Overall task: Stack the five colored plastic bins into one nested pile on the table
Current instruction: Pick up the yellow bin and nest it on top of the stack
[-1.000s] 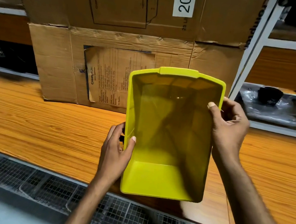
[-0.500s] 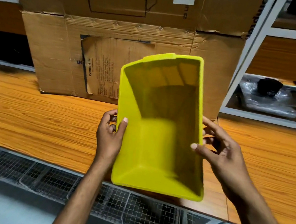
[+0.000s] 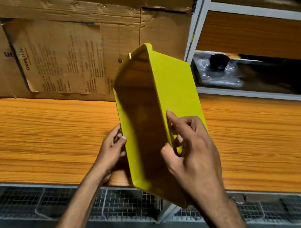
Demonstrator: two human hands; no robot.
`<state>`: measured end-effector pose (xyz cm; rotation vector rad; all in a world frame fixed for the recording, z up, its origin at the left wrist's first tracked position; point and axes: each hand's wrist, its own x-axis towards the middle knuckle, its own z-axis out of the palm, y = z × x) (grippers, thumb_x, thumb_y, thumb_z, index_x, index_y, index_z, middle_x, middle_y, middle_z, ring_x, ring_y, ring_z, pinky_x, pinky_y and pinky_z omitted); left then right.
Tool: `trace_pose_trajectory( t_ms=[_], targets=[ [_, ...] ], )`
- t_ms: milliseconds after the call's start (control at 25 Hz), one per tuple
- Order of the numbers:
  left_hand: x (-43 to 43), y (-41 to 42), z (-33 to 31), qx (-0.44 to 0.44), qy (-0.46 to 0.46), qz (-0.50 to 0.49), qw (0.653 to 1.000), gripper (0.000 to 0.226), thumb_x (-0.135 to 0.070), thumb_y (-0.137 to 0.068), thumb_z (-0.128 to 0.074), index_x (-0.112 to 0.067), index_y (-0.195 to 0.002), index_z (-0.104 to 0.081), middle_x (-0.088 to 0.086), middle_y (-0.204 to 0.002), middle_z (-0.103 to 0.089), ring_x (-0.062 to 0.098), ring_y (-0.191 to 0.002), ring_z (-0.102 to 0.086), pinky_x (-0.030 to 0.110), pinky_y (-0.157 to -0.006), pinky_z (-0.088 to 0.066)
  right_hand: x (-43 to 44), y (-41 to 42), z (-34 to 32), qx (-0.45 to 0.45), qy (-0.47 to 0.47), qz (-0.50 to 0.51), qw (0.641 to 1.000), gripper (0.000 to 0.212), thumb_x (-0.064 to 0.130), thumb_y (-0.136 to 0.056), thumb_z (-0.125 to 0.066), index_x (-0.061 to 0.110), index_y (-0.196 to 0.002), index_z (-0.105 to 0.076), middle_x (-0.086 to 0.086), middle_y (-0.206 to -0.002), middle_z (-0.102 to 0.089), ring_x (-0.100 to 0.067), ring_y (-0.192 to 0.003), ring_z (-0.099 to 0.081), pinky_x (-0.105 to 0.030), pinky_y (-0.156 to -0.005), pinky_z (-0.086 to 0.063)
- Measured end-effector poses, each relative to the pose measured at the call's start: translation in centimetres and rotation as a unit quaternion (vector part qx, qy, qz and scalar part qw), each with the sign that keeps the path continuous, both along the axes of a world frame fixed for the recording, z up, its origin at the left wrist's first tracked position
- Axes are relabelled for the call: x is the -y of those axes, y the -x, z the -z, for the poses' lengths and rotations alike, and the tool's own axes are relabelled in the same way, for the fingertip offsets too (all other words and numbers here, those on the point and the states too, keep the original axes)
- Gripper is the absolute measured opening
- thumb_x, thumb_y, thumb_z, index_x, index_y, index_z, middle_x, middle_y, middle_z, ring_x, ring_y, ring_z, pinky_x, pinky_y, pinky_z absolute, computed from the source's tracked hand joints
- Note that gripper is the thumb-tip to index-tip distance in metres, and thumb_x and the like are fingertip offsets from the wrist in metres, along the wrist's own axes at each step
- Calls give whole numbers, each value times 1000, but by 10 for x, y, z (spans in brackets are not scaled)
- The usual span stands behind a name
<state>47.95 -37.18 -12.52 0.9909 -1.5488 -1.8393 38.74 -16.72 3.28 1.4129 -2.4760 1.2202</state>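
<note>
Gripping yellow bin (image 3: 170, 81) by left rim with left hand (image 3: 111, 151), by right rim with right hand (image 3: 194, 155), fingers curled. Held tilted in air over near edge of table (image 3: 35, 132), open wood either side, cardboard box (image 3: 61, 22) behind. Cannot make out bin's dark inside.

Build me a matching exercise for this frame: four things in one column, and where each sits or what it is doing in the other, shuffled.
Column one
1. yellow bin
2. left hand
3. right hand
4. cardboard box

Column two
A. grips the bin's left rim
B. stands at the back of the wooden table
C. tilted in the air, over the table's front edge
D. grips the bin's right rim

Pairs: 1-C, 2-A, 3-D, 4-B
</note>
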Motion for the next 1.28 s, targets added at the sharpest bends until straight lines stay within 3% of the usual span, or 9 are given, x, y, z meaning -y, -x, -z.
trace_pose_trajectory(
  t_ms=[160, 320, 520, 640, 720, 840, 960, 1080, 1280],
  targets=[
    [-38, 23, -29, -18, 19, 52, 998, 40, -9, -104, -55, -21, -142, -55, -2, -121, -73, 11, -97, -70, 19, -68, -55, -55, 47, 6, 107, 92, 61, 988, 65, 19, -75, -65, 34, -138, -64, 9, -100, -55, -9, -81, -55, -27, -65, -49],
    [-95, 60, -67, -35, -4, 139, 990, 30, -10, -101, -59, -20, -130, -60, 0, -120, -72, 6, -93, -75, 20, -67, -58, -140, 99, 16, 289, 195, 97, 932, 66, -23, -78, -62, 21, -126, -69, -2, -101, -58, -2, -67, -48, -10, -57, -41],
    [-200, 131, -94, -24, -37, 245, 968, 34, -9, -89, -69, -15, -121, -61, 16, -123, -66, 22, -99, -71, 37, -75, -62, -289, 162, 42, 390, 210, 149, 884, 64, -26, -78, -62, 23, -118, -69, -5, -101, -57, -7, -69, -48, -18, -56, -44],
    [-278, 180, -99, -11, -24, 298, 954, 43, -11, -82, -73, -14, -123, -61, 12, -114, -68, 17, -91, -71, 33, -70, -61, -386, 185, 53, 428, 201, 171, 864, 63, -25, -78, -62, 21, -120, -68, -8, -107, -64, -18, -83, -48, -23, -57, -39],
    [-330, 210, -98, -9, -13, 339, 941, 46, 0, -86, -72, -13, -129, -59, 6, -107, -69, 8, -81, -72, 26, -63, -60, -442, 195, 59, 427, 214, 209, 853, 66, -30, -77, -55, 17, -121, -65, -11, -109, -66, -19, -80, -54, -18, -51, -46],
    [-410, 261, -95, -11, 33, 396, 917, 55, 12, -84, -72, -14, -129, -57, 5, -103, -65, 7, -70, -66, 21, -55, -54, -520, 205, 65, 379, 220, 305, 845, 66, -31, -77, -53, 16, -123, -61, -7, -106, -67, -8, -76, -67, -20, -58, -55],
    [-488, 312, -86, -36, 95, 432, 896, 58, 20, -81, -70, -24, -118, -59, -2, -93, -62, 3, -66, -58, 22, -62, -52, -586, 212, 74, 312, 226, 397, 833, 67, -28, -75, -60, 23, -119, -57, 1, -105, -62, -13, -84, -61, -29, -66, -55],
    [-562, 356, -74, -44, 121, 455, 881, 58, 25, -81, -63, -24, -112, -58, -18, -79, -69, -2, -67, -60, 19, -66, -51, -643, 221, 91, 269, 251, 480, 796, 69, -24, -73, -65, 29, -116, -56, 0, -109, -62, -20, -89, -58, -34, -72, -54],
    [-662, 447, -42, -18, 112, 498, 860, 54, 20, -80, -64, -17, -119, -60, 4, -97, -65, 18, -87, -62, 31, -71, -55, -726, 260, 115, 273, 266, 554, 740, 70, -23, -71, -67, 34, -111, -57, -8, -111, -64, -23, -90, -62, -41, -75, -57]
  ],
)
